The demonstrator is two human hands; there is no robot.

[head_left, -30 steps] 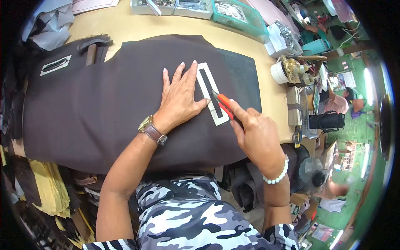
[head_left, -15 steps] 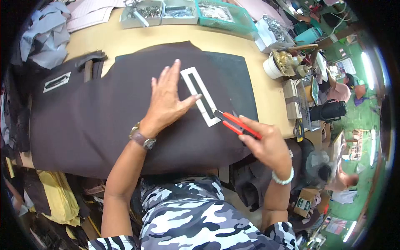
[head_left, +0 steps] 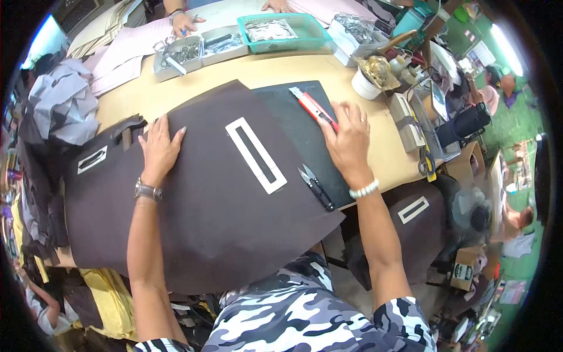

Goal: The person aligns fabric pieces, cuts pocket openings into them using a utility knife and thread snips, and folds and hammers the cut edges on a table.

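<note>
My left hand (head_left: 159, 152) lies flat on the dark brown fabric (head_left: 193, 217), fingers spread, holding nothing. My right hand (head_left: 350, 141) has its thumb and fingers closed around the rear end of a red utility knife (head_left: 315, 108). The knife's metal tip points up and left, over the dark cutting mat (head_left: 293, 117). A white rectangular frame with a long slot (head_left: 237, 134) is on the fabric between my hands. Black-handled thread snips (head_left: 319, 192) lie at the fabric's right edge, below my right hand, blades pointing up and left.
Along the back stand a teal basket (head_left: 322, 40) and a grey parts box (head_left: 170, 69). Another person's hand (head_left: 184, 23) is beyond them. A white pot (head_left: 366, 87) stands at right. More slotted white frames are at left (head_left: 92, 159) and lower right (head_left: 414, 210).
My left hand has moved left, away from the white frame. My right hand has left the frame's lower end and moved up over the mat. The fabric has shifted, and another person's hands now show.
</note>
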